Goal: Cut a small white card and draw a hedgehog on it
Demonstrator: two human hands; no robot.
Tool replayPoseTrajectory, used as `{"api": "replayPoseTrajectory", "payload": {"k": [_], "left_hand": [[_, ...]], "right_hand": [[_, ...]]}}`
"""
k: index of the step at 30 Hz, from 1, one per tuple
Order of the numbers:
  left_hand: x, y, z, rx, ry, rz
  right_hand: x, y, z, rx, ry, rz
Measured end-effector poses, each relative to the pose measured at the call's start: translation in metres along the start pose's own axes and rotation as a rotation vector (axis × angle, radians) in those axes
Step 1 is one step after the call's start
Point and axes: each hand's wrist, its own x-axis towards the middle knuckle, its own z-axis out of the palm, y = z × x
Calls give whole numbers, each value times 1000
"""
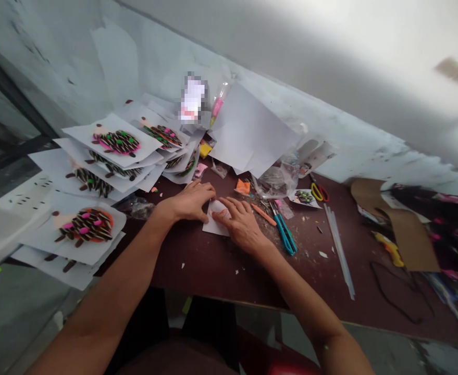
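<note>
A small white paper [214, 227] lies on the dark red table, partly covered by both hands. An orange shape [224, 213] shows on it beneath my right fingers. My left hand [193, 202] rests at the paper's left and upper edge, thumb apart from the bent fingers. My right hand [241, 221] lies over the paper's right side with fingers spread, touching the orange shape. To its right are a carrot-orange stick [263, 214] and teal-handled scissors [284, 234]. Crumpled orange clay-like material [243, 187] sits just beyond the hands.
Stacked paper sheets with spiky hedgehog figures [84, 227] fill the left, beside a white power strip [13, 213]. Large blank sheets [248, 127] lean at the back. Rightward are red-and-yellow scissors [320, 190], glue sticks [338, 252], a yellow glue gun [388, 249] and cardboard [410, 239].
</note>
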Motion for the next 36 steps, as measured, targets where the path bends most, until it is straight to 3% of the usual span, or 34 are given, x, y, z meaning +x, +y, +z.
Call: {"api": "replayPoseTrajectory", "payload": {"k": [14, 21, 29, 36], "left_hand": [[-1, 2, -2, -9, -13, -6], [-2, 4, -3, -4, -23, -16], [-2, 5, -4, -30, -13, -7], [-2, 4, -2, -8, -5, -22]], "right_hand": [[-16, 7, -10, -51, -10, -13], [-17, 0, -9, 24, 91, 36], [2, -8, -3, 91, 6, 15], [-6, -7, -3, 110, -12, 34]]}}
